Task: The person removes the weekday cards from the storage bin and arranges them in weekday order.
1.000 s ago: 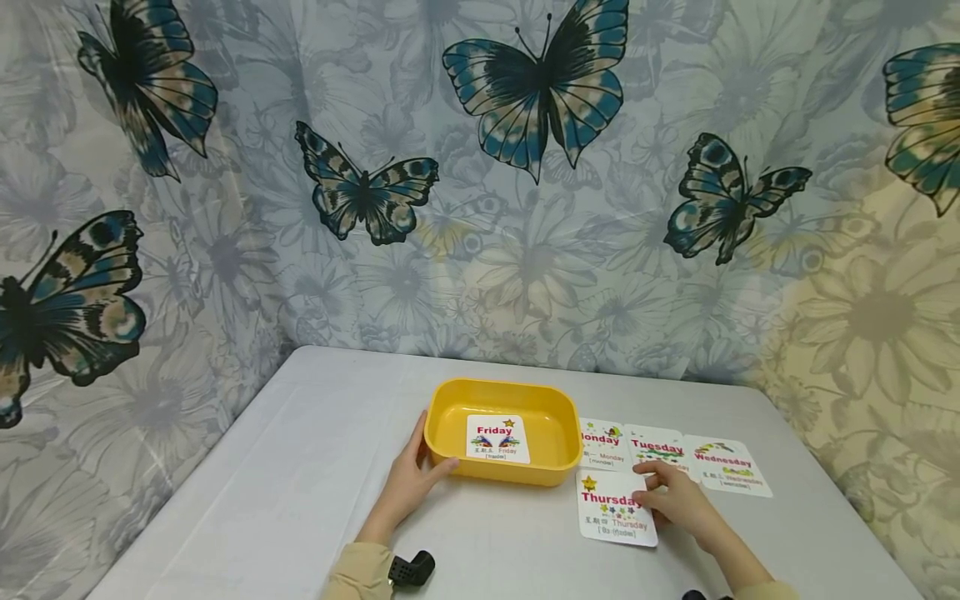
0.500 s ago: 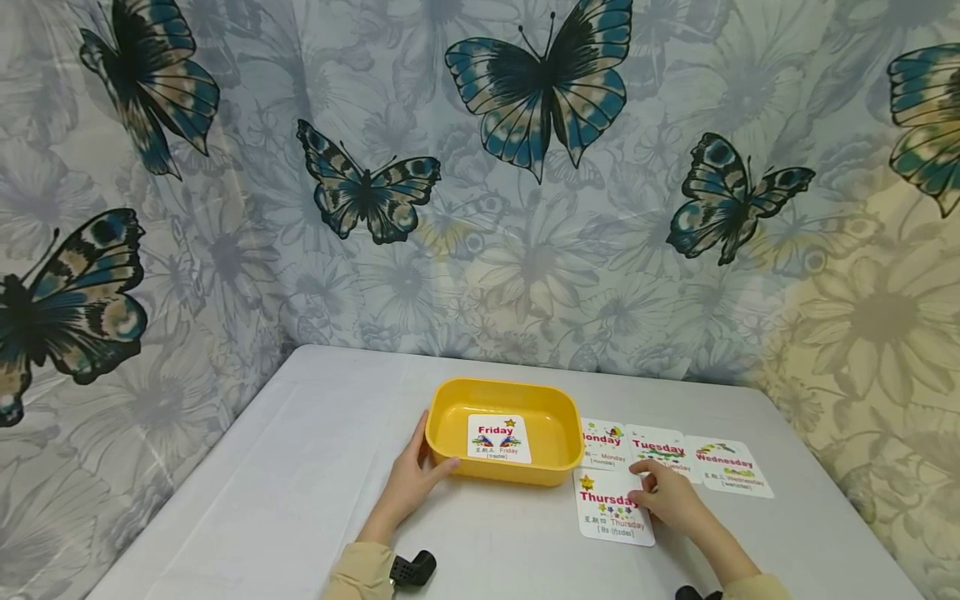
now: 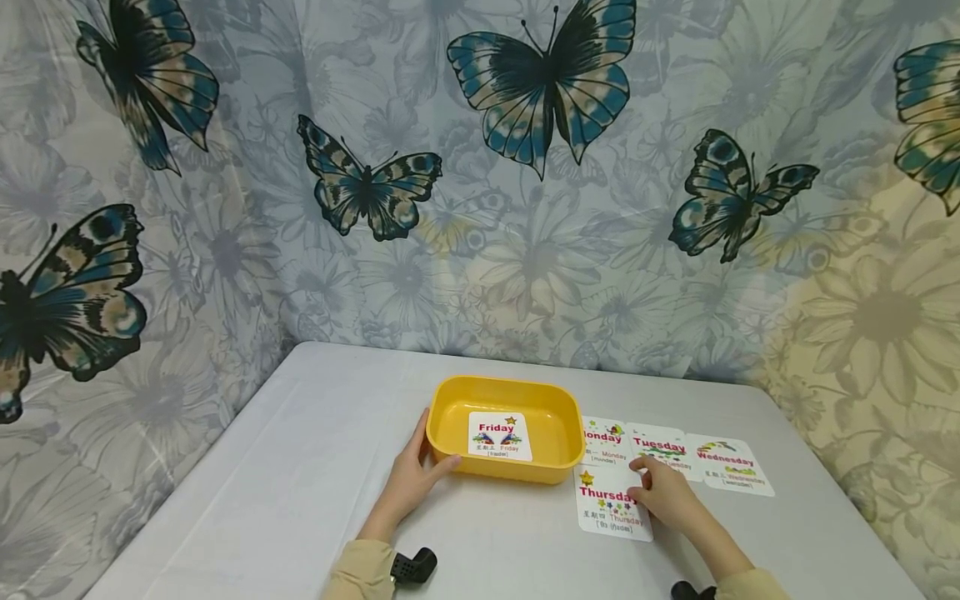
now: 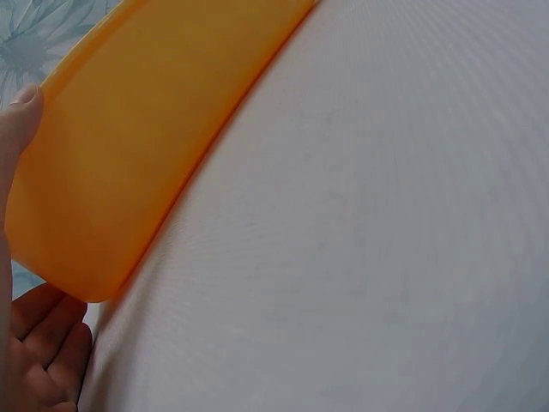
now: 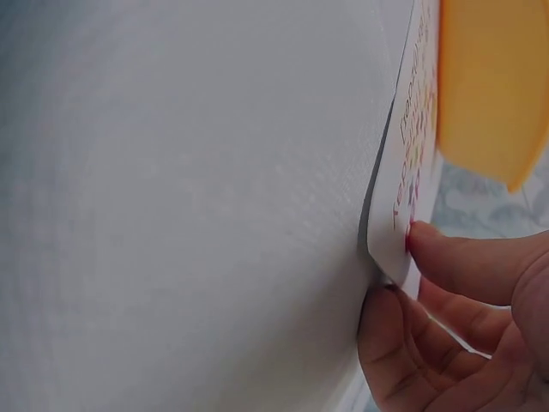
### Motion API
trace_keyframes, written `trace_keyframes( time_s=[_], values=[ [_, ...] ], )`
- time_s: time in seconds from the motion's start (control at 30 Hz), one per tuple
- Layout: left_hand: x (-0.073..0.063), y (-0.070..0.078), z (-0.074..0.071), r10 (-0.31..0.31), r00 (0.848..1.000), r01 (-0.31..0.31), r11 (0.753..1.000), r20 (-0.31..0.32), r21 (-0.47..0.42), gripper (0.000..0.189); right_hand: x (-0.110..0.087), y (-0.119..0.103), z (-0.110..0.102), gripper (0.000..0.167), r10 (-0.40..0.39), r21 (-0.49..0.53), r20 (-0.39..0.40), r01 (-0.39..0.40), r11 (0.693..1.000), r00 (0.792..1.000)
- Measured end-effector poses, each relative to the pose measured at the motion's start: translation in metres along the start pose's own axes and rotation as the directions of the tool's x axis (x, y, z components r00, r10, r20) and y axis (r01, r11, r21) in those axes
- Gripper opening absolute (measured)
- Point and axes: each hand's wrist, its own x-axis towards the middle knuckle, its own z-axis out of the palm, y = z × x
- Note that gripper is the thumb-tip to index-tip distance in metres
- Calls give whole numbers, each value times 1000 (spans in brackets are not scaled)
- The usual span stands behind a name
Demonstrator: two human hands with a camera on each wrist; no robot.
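Observation:
A yellow plastic tub (image 3: 517,470) stands on the table with a Friday card (image 3: 498,436) lying in it. My left hand (image 3: 408,487) holds the tub's near left corner, thumb at the front wall and fingers along the left side; the left wrist view shows the thumb (image 4: 27,107) up by the rim. To the right of the tub lies a Thursday card (image 3: 609,507). My right hand (image 3: 667,497) pinches its right edge, thumb (image 5: 437,249) on the printed face and fingers at the underside. That edge looks slightly lifted in the right wrist view.
Behind the Thursday card, cards for Monday (image 3: 604,442), Tuesday (image 3: 660,450) and Wednesday (image 3: 731,467) form a row, the Monday one partly hidden by the tub. A white cloth covers the table (image 3: 262,500). A butterfly-patterned curtain (image 3: 525,275) hangs behind it.
My right hand and the Thursday card have shifted very slightly left, closer to the tub. The left hand keeps its place on the tub.

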Motion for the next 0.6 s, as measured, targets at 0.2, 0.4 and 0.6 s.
trace_keyframes(
  time_s=[0.2, 0.4, 0.6],
  values=[
    [4, -14, 3, 8, 1000, -8, 1000, -11, 0, 91, 1, 0, 1, 34, 1, -21, 0, -1, 1000, 1000],
    [12, -40, 7, -7, 1000, 7, 1000, -17, 7, 97, 1, 0, 2, 33, 1, -27, -2, -1, 1000, 1000],
    [11, -40, 7, 2, 1000, -2, 1000, -14, -12, 99, 2, -1, 3, 32, -4, -35, -7, 4, 999, 1000]
  ],
)
